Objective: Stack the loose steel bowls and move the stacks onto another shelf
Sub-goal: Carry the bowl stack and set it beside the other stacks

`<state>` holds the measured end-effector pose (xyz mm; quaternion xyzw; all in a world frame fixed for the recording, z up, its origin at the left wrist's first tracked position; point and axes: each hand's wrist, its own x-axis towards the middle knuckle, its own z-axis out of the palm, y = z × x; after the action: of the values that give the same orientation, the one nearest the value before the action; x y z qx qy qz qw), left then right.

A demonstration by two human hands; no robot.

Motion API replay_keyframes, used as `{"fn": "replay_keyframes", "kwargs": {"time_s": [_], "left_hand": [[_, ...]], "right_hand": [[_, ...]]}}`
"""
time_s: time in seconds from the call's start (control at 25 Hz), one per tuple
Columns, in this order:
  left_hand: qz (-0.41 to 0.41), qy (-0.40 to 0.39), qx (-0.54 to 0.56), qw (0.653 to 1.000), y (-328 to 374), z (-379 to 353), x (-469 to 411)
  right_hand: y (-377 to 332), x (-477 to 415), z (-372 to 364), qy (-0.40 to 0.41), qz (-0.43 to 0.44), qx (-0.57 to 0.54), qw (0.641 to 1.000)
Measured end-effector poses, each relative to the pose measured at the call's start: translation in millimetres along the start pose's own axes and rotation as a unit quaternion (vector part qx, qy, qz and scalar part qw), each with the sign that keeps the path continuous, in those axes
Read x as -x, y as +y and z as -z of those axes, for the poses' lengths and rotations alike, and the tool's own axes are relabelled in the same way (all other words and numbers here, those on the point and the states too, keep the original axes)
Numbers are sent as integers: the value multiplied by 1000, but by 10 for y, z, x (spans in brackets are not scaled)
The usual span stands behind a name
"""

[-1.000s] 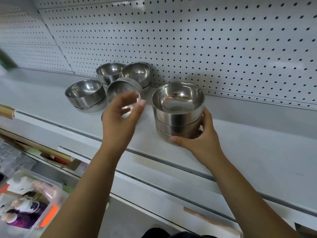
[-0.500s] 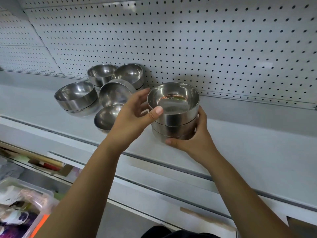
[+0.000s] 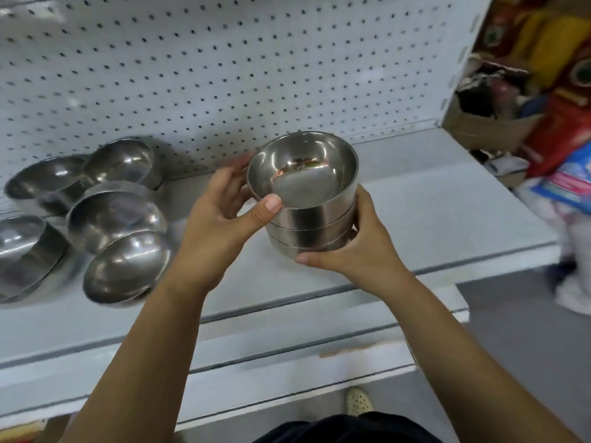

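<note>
A stack of three nested steel bowls (image 3: pixel 311 215) is held between both hands, just above the white shelf (image 3: pixel 431 219). My left hand (image 3: pixel 220 219) grips its left side, thumb on the top rim. My right hand (image 3: pixel 358 251) cups the bottom right, thumb under the lowest bowl. Several loose steel bowls (image 3: pixel 118 215) lie at the left of the shelf, some tilted or leaning on each other, blurred.
A white pegboard wall (image 3: pixel 224 75) backs the shelf. A lower white shelf edge (image 3: pixel 287 356) juts out below. Past the shelf's right end sit a cardboard box (image 3: pixel 486 126) and colourful bags (image 3: pixel 563 129). My shoe (image 3: pixel 358 401) shows on the floor.
My left hand left the loose bowls and closed on the stack. The view swung right, and the stack now sits higher and tilted in both hands.
</note>
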<state>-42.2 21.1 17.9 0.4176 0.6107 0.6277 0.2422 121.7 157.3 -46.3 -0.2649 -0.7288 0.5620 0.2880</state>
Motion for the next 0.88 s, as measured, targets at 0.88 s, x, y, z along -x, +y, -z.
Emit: {"fn": "replay_keyframes", "kwargs": {"time_s": [0.88], "left_hand": [[-22, -450, 127, 883, 282, -3558, -38]], "right_hand": [[388, 2294, 2500, 438, -41, 47, 897]]}}
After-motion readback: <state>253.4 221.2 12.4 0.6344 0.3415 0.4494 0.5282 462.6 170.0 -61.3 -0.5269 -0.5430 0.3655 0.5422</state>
